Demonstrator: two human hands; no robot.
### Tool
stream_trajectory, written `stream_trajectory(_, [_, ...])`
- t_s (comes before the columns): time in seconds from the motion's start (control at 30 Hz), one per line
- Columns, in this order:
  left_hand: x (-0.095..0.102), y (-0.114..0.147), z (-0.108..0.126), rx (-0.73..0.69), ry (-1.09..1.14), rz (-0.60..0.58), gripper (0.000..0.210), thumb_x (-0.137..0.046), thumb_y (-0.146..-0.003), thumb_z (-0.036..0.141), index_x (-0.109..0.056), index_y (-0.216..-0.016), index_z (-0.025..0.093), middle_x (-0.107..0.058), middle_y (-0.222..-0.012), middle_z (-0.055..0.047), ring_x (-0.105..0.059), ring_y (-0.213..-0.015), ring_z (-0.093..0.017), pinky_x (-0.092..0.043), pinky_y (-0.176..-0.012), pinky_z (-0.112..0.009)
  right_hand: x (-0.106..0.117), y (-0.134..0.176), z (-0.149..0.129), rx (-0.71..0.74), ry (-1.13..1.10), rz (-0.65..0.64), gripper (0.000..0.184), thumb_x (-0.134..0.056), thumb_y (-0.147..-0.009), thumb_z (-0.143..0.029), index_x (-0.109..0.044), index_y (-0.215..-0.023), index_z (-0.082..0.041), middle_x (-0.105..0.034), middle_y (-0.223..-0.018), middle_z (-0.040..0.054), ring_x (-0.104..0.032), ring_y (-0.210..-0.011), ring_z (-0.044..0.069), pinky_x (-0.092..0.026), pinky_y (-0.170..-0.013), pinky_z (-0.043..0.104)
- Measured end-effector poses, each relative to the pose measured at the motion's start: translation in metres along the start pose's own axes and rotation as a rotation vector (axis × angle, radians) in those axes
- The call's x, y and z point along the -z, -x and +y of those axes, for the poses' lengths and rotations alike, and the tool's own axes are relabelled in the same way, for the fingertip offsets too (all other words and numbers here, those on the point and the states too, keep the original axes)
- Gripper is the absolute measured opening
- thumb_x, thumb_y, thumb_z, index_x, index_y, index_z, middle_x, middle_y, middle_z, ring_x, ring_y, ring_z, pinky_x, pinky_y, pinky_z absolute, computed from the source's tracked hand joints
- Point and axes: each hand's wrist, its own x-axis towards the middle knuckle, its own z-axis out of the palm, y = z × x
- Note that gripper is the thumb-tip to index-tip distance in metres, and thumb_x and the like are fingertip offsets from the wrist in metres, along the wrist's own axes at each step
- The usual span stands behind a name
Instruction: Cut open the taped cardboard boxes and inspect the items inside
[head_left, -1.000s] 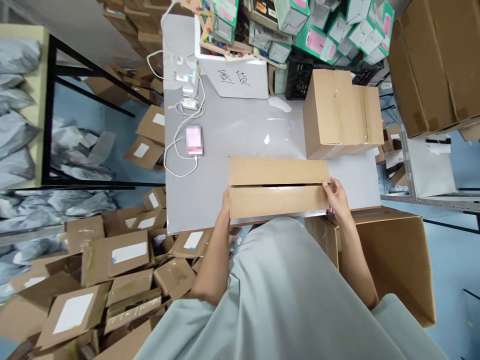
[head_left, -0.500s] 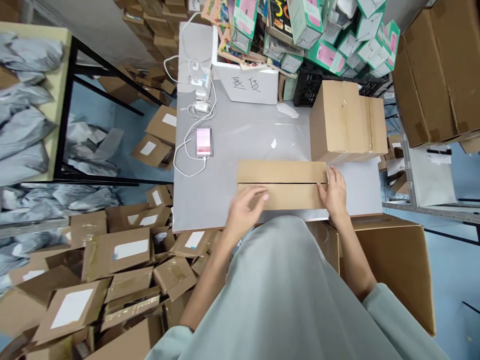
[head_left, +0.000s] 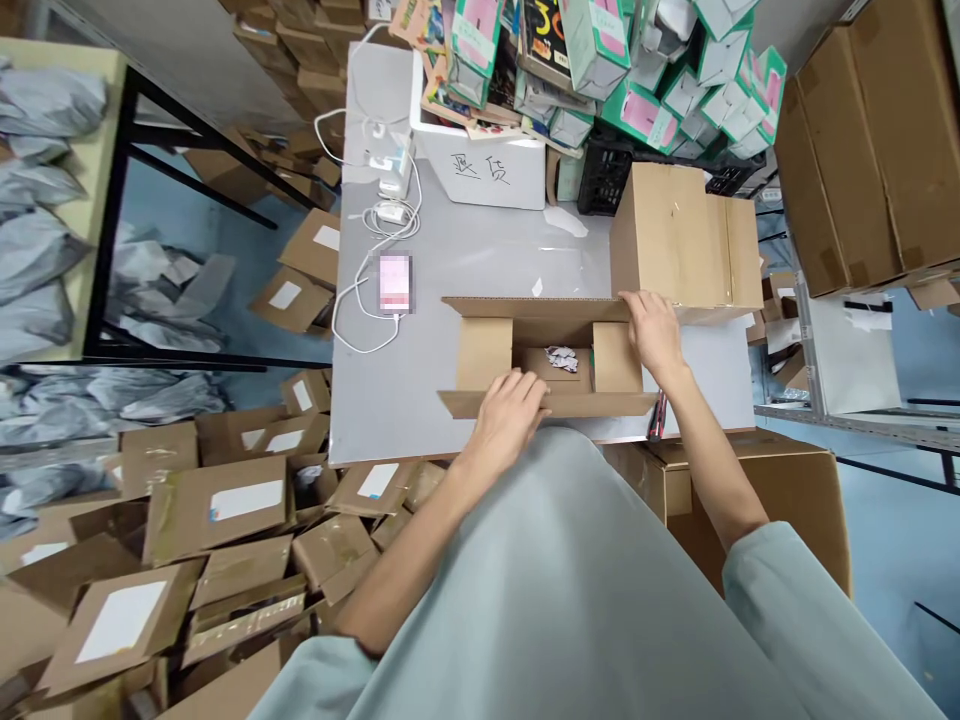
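Observation:
A long cardboard box (head_left: 484, 353) sits near the front edge of the table with both long flaps raised. Its two short end flaps lie inward, and in the gap between them shows a small crumpled item (head_left: 562, 358), wrapped in pale patterned stuff. My left hand (head_left: 511, 412) is closed over the near long flap (head_left: 592, 404). Up at the right end of the far long flap (head_left: 536, 309), my right hand (head_left: 651, 330) pinches its corner. A red and black tool (head_left: 657, 416), perhaps a cutter, lies just right of the box.
Behind stand a closed carton (head_left: 667, 235), a white bin (head_left: 495, 175) of books and a black crate (head_left: 600, 175) with green and white boxes. A phone (head_left: 395, 283) on a white cable (head_left: 349, 330) lies left. Many cartons (head_left: 217, 500) cover the floor; a large open carton (head_left: 787, 500) stands right.
The two long flaps were folded down and are now lifted apart, showing the inside. My left hand moved from above the box onto the near flap; my right hand shifted to the far flap.

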Motion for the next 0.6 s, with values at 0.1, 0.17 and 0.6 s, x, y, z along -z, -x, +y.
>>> stream_trajectory(0.1, [-0.001, 0.032, 0.021, -0.023, -0.101, 0.059, 0.024, -0.057, -0.106, 0.005, -0.064, -0.093, 0.024, -0.067, -0.091, -0.007, -0.060, -0.086, -0.027, -0.049, -0.079, -0.039, -0.003, -0.023, 0.003, -0.034, -0.049, -0.015, 0.051, -0.037, -0.107, -0.008, -0.069, -0.145, -0.018, -0.076, -0.133, 0.0194, -0.064, -0.124, 0.037, -0.049, -0.108, 0.048])
stream_trajectory(0.17, [-0.008, 0.050, 0.031, -0.048, -0.135, 0.097, 0.031, -0.055, -0.104, 0.000, -0.062, -0.088, 0.025, -0.064, -0.086, -0.005, -0.058, -0.082, -0.025, -0.044, -0.073, -0.038, -0.007, -0.035, 0.005, -0.032, -0.092, -0.044, 0.047, -0.036, -0.111, -0.012, -0.071, -0.142, -0.019, -0.077, -0.131, 0.0180, -0.065, -0.122, 0.035, -0.050, -0.108, 0.047])
stream_trajectory(0.6, [0.022, 0.034, 0.041, 0.115, 0.435, 0.120, 0.021, -0.059, -0.116, 0.040, -0.052, -0.101, 0.027, -0.072, -0.107, -0.005, -0.073, -0.098, -0.023, -0.057, -0.087, -0.036, 0.007, 0.031, -0.040, 0.251, -0.201, -0.044, 0.036, -0.044, -0.120, -0.030, -0.074, -0.138, -0.024, -0.077, -0.132, 0.0142, -0.072, -0.111, 0.030, -0.055, -0.093, 0.042])
